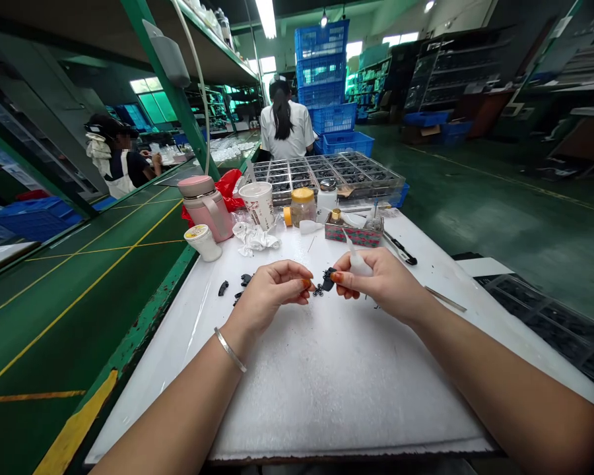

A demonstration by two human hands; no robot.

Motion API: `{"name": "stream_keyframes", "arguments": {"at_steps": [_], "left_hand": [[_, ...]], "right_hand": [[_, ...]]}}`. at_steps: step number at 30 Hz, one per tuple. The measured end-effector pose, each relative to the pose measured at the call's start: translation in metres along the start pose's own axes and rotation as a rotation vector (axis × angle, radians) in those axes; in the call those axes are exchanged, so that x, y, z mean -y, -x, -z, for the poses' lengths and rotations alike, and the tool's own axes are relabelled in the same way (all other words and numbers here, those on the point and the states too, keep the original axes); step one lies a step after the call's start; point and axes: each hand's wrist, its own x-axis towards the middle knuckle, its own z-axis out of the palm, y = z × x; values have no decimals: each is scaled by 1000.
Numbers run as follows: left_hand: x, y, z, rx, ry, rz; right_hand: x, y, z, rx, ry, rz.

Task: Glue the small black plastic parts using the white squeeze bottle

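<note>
Table, white (336,376): spread below the fingers. Tray, divided (395,173): placed well beyond them. Right hand (382,284): thumb and fingers closed in a pinch, with a bottle also carried. Left hand (273,285): thumb and forefinger curled nearly together; whether anything is gripped cannot be told. Bottle, white (360,266): lodged within the right fingers, thin tip pointed upward. Black part (328,282): pinched at the right fingertips, on the side facing the left. Loose black pieces (223,288): scattered left of the left fingers. Ringed piece (318,291): set just beside the left fingertips.

Handling, as judged: a light, steady right pinch is advised, with the bottle left unsqueezed and the ringed piece kept in plain sight.

Obscured: the bottle's base, by the right hand; some loose pieces, by the left. Whether the ringed piece is held, or rested on the table, is unclear. Both forearms are cut off by the frame.
</note>
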Motion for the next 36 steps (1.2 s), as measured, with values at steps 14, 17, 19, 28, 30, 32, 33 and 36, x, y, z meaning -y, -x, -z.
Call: {"name": "stream_keyframes", "arguments": {"at_steps": [14, 17, 19, 28, 30, 32, 33, 36], "left_hand": [[3, -4, -2, 51, 99, 97], [4, -5, -1, 18, 51, 72], [4, -5, -1, -3, -28, 32], [3, -3, 2, -64, -719, -88], [4, -2, 3, -32, -919, -107], [4, -1, 4, 7, -1049, -128], [5, 0, 4, 22, -1082, -139], [5, 0, 4, 41, -1103, -159]], "right_hand": [[-7, 2, -19, -161, 313, 204], [-6, 1, -19, -144, 330, 191], [-6, 1, -17, -122, 337, 172], [-9, -4, -13, -62, 515, -33], [-8, -4, -9, -75, 495, -81], [-7, -3, -5, -89, 442, -124], [-6, -2, -2, -88, 424, -130], [-2, 1, 6, -79, 468, -106]]}}
